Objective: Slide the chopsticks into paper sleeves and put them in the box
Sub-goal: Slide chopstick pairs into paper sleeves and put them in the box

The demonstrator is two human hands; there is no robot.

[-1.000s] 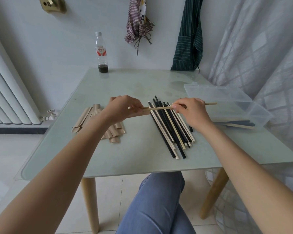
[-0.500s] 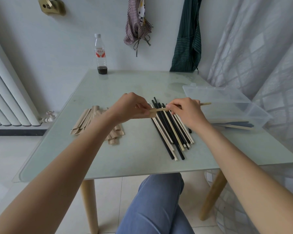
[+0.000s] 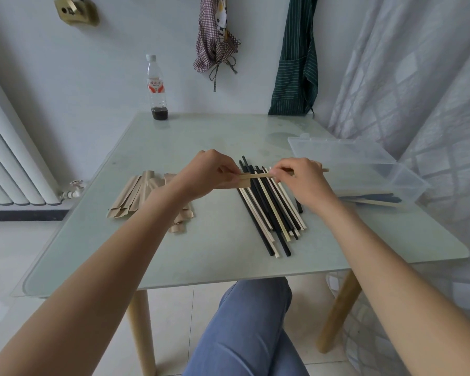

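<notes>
left hand (image 3: 209, 172): a paper sleeve (image 3: 243, 181) is pinched at its open end, held level above the bench (image 3: 174, 253) so the mouth faces the incoming sticks.
right hand (image 3: 300, 176): fingers are clamped on a pale chopstick pair (image 3: 261, 175), held horizontal and lined up with the sleeve; the far tip is seen poking out past the hand toward the box.
step in hand: the tips are judged to be just entering the sleeve, with most of the length not yet covered.
loose chopsticks (image 3: 272, 210): a mixed pile of black and pale sticks is laid on the bench right below the hands, kept within easy reach of the right hand.
spare sleeves (image 3: 136, 196): stacked on the left, beside the hand that feeds them.
box (image 3: 369, 175): clear, lid open, set at the right edge; a few finished pieces are seen inside.
risk: a skewed angle is judged likely to crumple the thin paper mouth.
</notes>
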